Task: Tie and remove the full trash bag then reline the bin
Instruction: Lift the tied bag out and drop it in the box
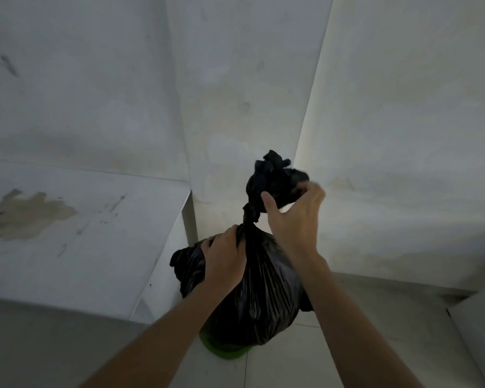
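Note:
A full black trash bag stands in a green bin, of which only a sliver of the rim shows under the bag. The bag's neck is gathered and twisted, with a knot above it. My left hand grips the neck just below the knot. My right hand is higher up and holds the bunched loose top of the bag between thumb and fingers. Most of the bin is hidden by the bag.
The bin sits in a corner of stained white walls. A white ledge or counter juts out at the left, close to the bag. Pale floor tiles lie in front, and a white object's edge shows at the lower right.

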